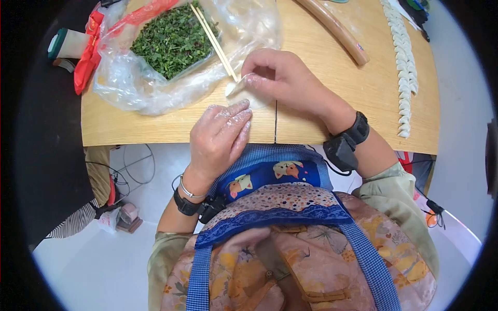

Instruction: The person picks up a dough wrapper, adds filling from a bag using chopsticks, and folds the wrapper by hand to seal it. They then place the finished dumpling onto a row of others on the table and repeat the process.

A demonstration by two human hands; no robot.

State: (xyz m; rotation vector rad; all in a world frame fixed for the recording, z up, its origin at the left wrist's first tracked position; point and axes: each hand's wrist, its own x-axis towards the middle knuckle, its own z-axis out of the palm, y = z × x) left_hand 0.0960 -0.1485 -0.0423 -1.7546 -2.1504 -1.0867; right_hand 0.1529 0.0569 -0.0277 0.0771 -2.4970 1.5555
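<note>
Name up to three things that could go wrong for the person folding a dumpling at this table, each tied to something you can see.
1. The dumpling wrapper is pinched by the right hand close to the table edge; it could slip off.
2. The chopsticks lean loosely on the filling tray and might roll off if the plastic bag is tugged.
3. The floury left hand could have a weak grip.

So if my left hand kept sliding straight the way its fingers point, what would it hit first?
Most likely the dumpling wrapper pinched by your right hand, just beyond the left hand. The chopsticks and the bag of chopped greens lie further on.
</note>
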